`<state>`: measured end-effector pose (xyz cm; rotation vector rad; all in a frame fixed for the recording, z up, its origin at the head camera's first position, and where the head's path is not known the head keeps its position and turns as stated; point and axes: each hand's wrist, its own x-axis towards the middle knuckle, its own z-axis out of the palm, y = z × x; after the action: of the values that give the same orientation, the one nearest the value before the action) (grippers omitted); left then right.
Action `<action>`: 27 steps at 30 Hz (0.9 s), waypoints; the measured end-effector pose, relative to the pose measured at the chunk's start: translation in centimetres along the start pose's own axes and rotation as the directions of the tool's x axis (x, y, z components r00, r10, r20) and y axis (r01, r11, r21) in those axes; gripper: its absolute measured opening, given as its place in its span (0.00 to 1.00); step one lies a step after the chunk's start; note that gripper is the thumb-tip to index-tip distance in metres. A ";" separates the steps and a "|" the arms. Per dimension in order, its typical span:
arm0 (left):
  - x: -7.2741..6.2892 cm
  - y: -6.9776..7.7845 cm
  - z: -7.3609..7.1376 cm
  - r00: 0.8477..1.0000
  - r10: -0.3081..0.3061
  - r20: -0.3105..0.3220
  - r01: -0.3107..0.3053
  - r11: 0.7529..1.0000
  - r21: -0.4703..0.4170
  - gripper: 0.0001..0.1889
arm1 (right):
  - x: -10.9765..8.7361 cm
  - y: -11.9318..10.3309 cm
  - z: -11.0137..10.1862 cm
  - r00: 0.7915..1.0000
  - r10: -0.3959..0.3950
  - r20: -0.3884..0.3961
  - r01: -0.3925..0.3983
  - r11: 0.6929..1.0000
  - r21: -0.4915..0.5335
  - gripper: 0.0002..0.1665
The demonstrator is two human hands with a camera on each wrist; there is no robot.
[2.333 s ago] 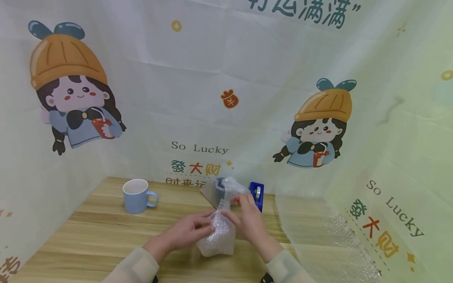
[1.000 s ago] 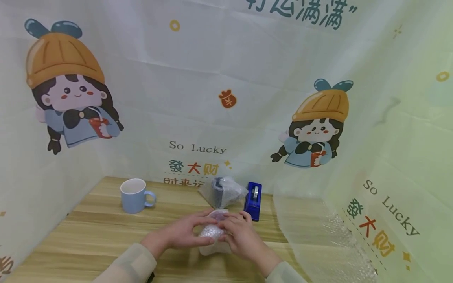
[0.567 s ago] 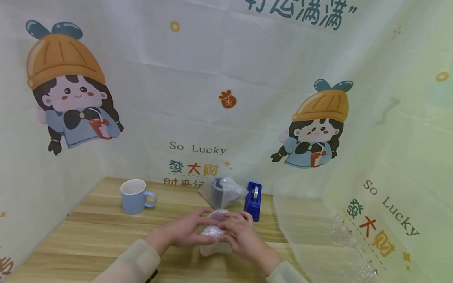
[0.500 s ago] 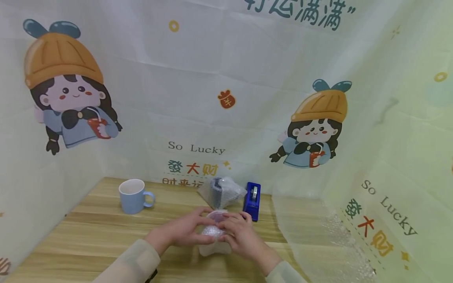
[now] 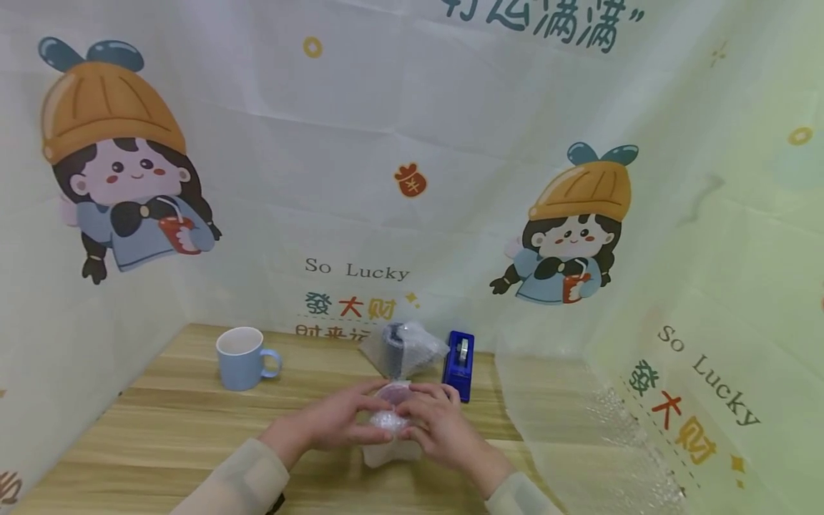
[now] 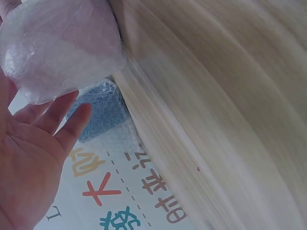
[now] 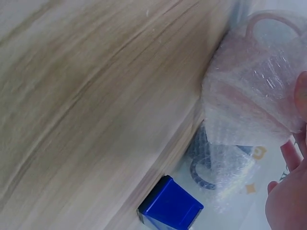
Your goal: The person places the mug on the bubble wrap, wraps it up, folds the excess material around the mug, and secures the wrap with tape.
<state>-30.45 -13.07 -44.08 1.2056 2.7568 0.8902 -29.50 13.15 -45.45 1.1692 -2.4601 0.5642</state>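
A pink mug wrapped in bubble wrap [image 5: 389, 452] stands on the table close to me. In the right wrist view the handle of this wrapped mug [image 7: 273, 21] shows through the plastic. My left hand [image 5: 335, 418] holds its left side, thumb in front and fingers reaching round behind. From the right, my right hand [image 5: 440, 425] grips the upper part, its fingertips meeting the left hand's over the crumpled wrap. Seen from the left wrist, the fingers [image 6: 74, 122] of the left hand spread along the wrapped side.
Behind the hands sits a dark blue mug in bubble wrap [image 5: 394, 350], beside a blue tape dispenser [image 5: 458, 368]. An unwrapped light blue mug [image 5: 241, 361] stands at the left. A sheet of bubble wrap [image 5: 573, 429] covers the table's right side, against the printed backdrop [image 5: 360, 200].
My right hand has come down from the loose upper end of the wrap onto the mug's top. That loose end is folded down. In the last second both hands have hardly moved.
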 end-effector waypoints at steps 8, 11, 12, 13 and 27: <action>0.1 0.2 0.0 1.000 -0.011 0.002 0.011 1.000 0.019 0.23 | -0.1 0.3 -0.5 0.996 0.039 0.074 -0.041 0.999 0.022 0.16; 0.2 0.3 0.0 1.000 -0.026 -0.001 0.026 0.999 0.018 0.26 | 0.3 0.9 -1.3 0.993 0.080 0.090 -0.090 0.989 0.119 0.17; 0.2 0.3 0.0 1.000 -0.030 -0.003 0.030 0.999 0.015 0.26 | 0.4 1.2 -1.7 0.990 0.112 0.088 -0.124 0.981 0.151 0.17; 0.2 0.4 0.0 0.999 -0.035 -0.006 0.035 0.999 0.010 0.27 | 0.6 1.6 -2.1 0.985 0.153 0.082 -0.166 0.969 0.185 0.16; -0.1 0.4 0.3 0.998 -0.067 -0.018 0.066 0.997 -0.025 0.30 | 3.1 9.0 -6.4 0.674 0.737 0.057 -0.730 0.651 0.209 0.15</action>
<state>-30.02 -12.76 -44.12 1.1004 2.7746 0.9307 -37.55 19.54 -40.33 0.1231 -2.8377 1.0775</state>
